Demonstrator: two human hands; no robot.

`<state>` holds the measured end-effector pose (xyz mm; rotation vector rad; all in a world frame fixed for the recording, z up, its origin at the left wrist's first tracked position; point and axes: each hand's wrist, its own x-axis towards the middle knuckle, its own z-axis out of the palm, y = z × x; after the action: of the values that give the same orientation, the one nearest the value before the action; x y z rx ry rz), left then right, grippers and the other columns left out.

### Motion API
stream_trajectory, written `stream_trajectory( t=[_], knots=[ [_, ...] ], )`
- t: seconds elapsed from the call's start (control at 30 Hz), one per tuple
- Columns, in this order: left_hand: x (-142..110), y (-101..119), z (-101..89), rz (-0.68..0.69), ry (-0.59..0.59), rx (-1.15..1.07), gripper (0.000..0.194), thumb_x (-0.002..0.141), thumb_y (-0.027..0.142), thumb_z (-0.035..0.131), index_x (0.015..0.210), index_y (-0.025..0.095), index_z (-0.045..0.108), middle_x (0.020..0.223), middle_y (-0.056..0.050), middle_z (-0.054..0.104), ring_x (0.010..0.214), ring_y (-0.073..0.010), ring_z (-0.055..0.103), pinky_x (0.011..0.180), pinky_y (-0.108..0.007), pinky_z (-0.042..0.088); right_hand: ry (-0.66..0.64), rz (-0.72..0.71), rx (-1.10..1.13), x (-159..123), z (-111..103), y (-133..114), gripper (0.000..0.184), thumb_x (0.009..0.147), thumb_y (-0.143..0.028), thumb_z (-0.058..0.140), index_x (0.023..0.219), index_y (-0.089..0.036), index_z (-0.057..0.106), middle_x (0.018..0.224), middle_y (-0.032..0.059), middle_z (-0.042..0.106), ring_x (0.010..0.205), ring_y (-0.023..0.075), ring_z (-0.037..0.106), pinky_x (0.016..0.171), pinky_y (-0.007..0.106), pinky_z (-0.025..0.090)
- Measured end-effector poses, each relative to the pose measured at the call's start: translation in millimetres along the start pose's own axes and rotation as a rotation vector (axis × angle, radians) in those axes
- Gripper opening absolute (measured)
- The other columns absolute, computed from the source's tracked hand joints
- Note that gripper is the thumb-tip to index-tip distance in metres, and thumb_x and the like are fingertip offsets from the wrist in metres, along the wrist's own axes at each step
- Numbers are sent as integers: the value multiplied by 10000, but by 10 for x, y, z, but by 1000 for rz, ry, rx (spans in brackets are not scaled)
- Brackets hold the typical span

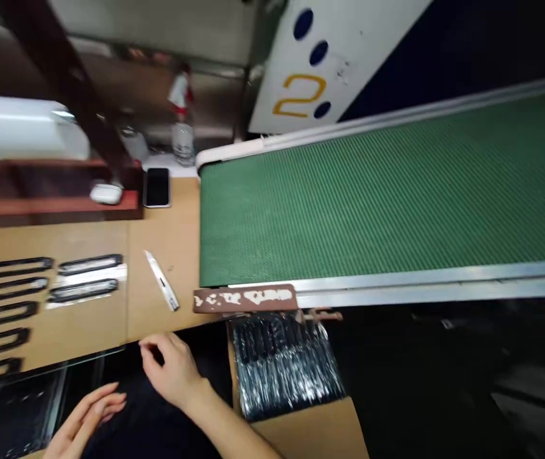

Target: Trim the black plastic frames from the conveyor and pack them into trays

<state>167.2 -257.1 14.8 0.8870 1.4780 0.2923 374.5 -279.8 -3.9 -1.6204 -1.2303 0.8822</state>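
My left hand (85, 417) is at the lower left, below the table edge, with its fingers stretched out and nothing in them. To its right, just off the edge of the table, my right hand (174, 370) has thumb and forefinger curled together in a loose ring, and no object shows in them. A white utility knife (162, 280) lies on the table beyond my right hand. On the table's left side lie several long black oval frames (7, 290). Two similar black pieces (83, 290) rest on pale strips beside them.
A green conveyor belt (372, 197) runs off to the right. Below its near rail stands a cardboard box (310, 430) with plastic-wrapped black parts (286, 363). A phone (157, 188), a spray bottle (183, 137) and a white case (106, 193) are at the back.
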Motion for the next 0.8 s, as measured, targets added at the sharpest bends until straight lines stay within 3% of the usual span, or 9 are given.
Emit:
stream_trajectory(
  t=[0.07, 0.17, 0.3, 0.4, 0.53, 0.6, 0.7, 0.8],
  knots=[
    [75, 108, -82, 59, 24, -124, 553, 587, 623, 740, 955, 211, 703, 894, -88, 765, 896, -278, 696, 818, -287, 563, -27, -148, -66, 543, 76, -342, 305, 872, -153, 515, 1170, -200, 557, 1096, 59, 646, 1069, 178, 579, 965, 305, 455],
    [204, 257, -218, 110, 55, -299, 558, 578, 598, 768, 950, 191, 689, 855, -91, 764, 844, -244, 702, 766, -249, 563, -112, -192, -212, 1227, 167, -568, 396, 832, -76, 512, 1222, -144, 503, 1233, 131, 551, 1193, 221, 481, 1041, 377, 401],
    [361, 472, -346, 123, 115, -431, 601, 549, 577, 800, 966, 162, 674, 916, -115, 759, 873, -252, 703, 789, -270, 560, -257, -116, -290, 1615, 220, -555, 348, 777, -27, 513, 1092, -174, 532, 1110, 104, 574, 1119, 231, 506, 993, 417, 422],
    [487, 635, -397, 130, 95, -469, 627, 552, 564, 804, 994, 139, 669, 1031, -153, 735, 1005, -293, 671, 920, -339, 518, -298, -46, -247, 1561, 234, -508, 282, 728, -76, 595, 973, -196, 522, 929, 36, 586, 932, 199, 572, 869, 367, 481],
    [609, 799, -390, 87, -29, -499, 612, 592, 503, 810, 1058, 134, 663, 1147, -183, 692, 1134, -329, 603, 1046, -414, 420, -283, 383, 118, 1213, 326, -494, 237, 713, -151, 636, 839, -210, 444, 680, -64, 504, 602, 107, 530, 654, 257, 481],
    [617, 850, -355, 71, -95, -521, 603, 620, 480, 805, 1096, 141, 657, 1174, -179, 682, 1171, -328, 577, 1068, -423, 394, -262, 495, 277, 971, 361, -528, 244, 710, -170, 640, 808, -215, 421, 657, -76, 492, 563, 87, 509, 614, 230, 461],
    [554, 905, -293, 83, -187, -541, 612, 656, 503, 775, 1138, 147, 652, 1175, -174, 683, 1217, -341, 535, 1069, -447, 391, -211, 473, 352, 603, 296, -651, 277, 665, -167, 678, 829, -213, 459, 718, -56, 540, 619, 94, 535, 625, 227, 459],
    [439, 944, -234, 78, -273, -521, 575, 665, 494, 772, 1133, 179, 665, 1163, -158, 692, 1243, -362, 504, 1058, -485, 393, -184, 361, 196, 304, 86, -813, 421, 634, -198, 742, 998, -224, 533, 866, -13, 592, 779, 142, 576, 747, 285, 486]
  ],
)
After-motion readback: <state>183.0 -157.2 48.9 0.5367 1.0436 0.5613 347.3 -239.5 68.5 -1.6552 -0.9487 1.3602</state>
